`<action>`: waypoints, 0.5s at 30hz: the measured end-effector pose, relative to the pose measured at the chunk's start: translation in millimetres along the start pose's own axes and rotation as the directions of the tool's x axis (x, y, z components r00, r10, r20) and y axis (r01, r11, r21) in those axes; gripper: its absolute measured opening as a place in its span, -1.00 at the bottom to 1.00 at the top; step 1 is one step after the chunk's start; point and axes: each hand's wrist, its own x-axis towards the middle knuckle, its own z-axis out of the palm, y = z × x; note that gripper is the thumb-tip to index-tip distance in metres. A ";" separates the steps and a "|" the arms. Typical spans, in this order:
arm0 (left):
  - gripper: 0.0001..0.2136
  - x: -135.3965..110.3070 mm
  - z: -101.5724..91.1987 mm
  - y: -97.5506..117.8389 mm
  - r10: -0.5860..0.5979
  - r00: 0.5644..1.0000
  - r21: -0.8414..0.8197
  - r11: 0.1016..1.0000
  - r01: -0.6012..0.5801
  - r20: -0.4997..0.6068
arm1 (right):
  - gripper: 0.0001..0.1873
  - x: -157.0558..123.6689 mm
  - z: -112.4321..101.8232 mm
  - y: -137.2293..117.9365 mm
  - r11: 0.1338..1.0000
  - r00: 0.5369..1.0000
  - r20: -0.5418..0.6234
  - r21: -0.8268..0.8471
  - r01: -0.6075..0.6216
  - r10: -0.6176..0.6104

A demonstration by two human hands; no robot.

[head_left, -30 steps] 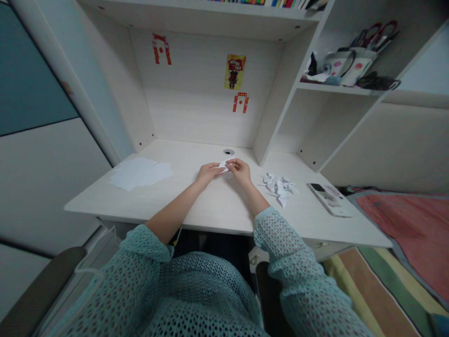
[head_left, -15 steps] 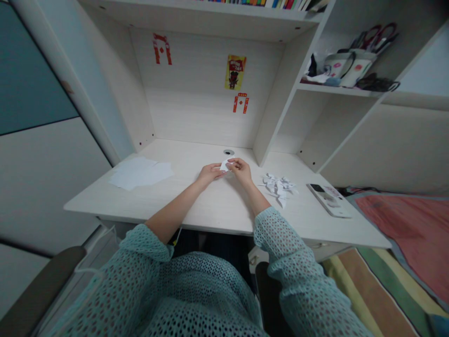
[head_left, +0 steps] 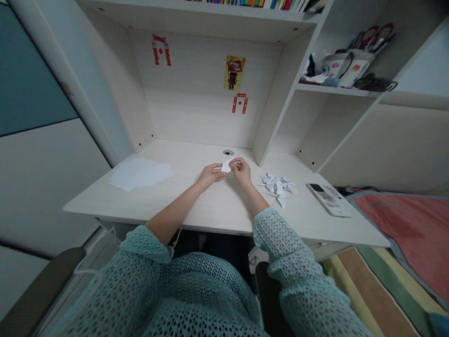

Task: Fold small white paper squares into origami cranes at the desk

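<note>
Between my hands, above the white desk [head_left: 203, 206], is a small folded piece of white paper [head_left: 226, 166]. My left hand [head_left: 211, 174] grips its left edge, thumb in front and fingers behind. My right hand [head_left: 241, 169] pinches the paper's right side with curled fingers, which cover part of it. To the right lies a heap of folded paper pieces [head_left: 278, 187] with pointed ends. A spread stack of flat white paper sheets [head_left: 140, 173] rests on the left of the desk.
A phone [head_left: 328, 200] lies near the desk's right end. Behind my hands is a round cable hole [head_left: 228, 152]. On the right shelf stand cups [head_left: 354, 68] with scissors [head_left: 380, 35] and pens. A bed with a red cover [head_left: 403, 229] adjoins on the right.
My right fingers have shifted slightly to the right along the paper, and more of its white face shows. My left hand stays nearly in place. The view has moved very slightly.
</note>
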 end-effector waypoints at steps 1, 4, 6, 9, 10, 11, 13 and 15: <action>-0.48 0.3 0.3 -0.7 0.015 1.000 0.017 1.000 -0.015 -0.004 | -0.82 -0.9 -0.4 -1.4 0.999 1.000 -0.008 -0.045 0.019 -0.020; -0.54 1.4 1.0 -1.8 0.065 0.998 0.059 0.996 -0.064 -0.019 | -0.78 -3.9 -3.0 -6.4 0.984 0.996 0.038 -0.160 0.081 -0.076; -0.62 2.3 0.5 -1.9 0.081 0.996 0.080 0.994 -0.078 -0.037 | -0.73 -6.4 -4.3 -9.7 0.973 0.988 0.121 -0.194 0.123 -0.100; -0.69 3.1 -2.1 -1.7 0.078 0.993 0.151 0.986 -0.063 -0.094 | -0.69 -10.5 -3.4 -13.0 0.961 0.966 0.221 -0.208 0.182 -0.135; -0.70 3.0 -3.2 -1.4 0.075 0.990 0.175 0.983 -0.053 -0.119 | -0.69 -11.6 -2.4 -13.5 0.962 0.965 0.227 -0.205 0.182 -0.134; -0.71 2.9 -4.3 -1.1 0.070 0.987 0.187 0.981 -0.042 -0.145 | -0.68 -12.3 -1.1 -13.6 0.966 0.967 0.222 -0.195 0.169 -0.124; -0.71 2.3 -6.1 0.1 0.059 0.980 0.163 0.986 -0.028 -0.190 | -0.64 -12.6 1.5 -13.3 0.982 0.977 0.195 -0.148 0.118 -0.088; -0.71 2.1 -7.3 1.7 0.045 0.975 0.098 0.995 -0.024 -0.220 | -0.57 -11.7 3.8 -12.5 0.995 0.981 0.183 -0.068 0.072 -0.058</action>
